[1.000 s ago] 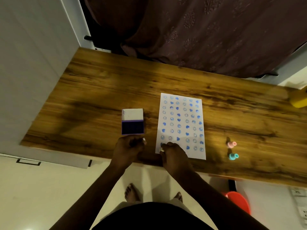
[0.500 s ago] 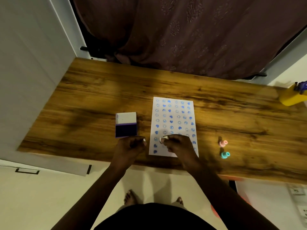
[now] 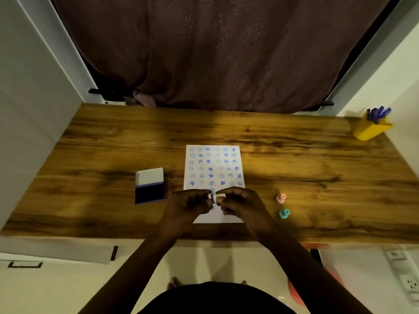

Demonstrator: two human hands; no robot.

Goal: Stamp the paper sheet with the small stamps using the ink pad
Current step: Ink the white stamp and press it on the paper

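A white paper sheet [image 3: 214, 165] with rows of blue stamped hearts and faces lies on the wooden table [image 3: 294, 159]. My left hand [image 3: 189, 203] and my right hand [image 3: 240, 203] meet over the sheet's near part, both pinching small white stamp pieces [image 3: 216, 197] held end to end. I cannot tell whether this is one stamp or two. The open ink pad [image 3: 149, 192], dark blue with its white lid folded back, sits to the left of my hands. A pink stamp [image 3: 281, 197] and a teal stamp [image 3: 284, 213] lie to the right of the sheet.
A yellow holder [image 3: 370, 129] with blue pens stands at the table's far right corner. A dark curtain [image 3: 215, 53] hangs behind the table. White walls flank both sides. The near table edge runs just below my wrists.
Both hands have lifted off the sheet and come together over its near part, bringing the white stamp pieces end to end. The camera view has shifted and tilted upward.
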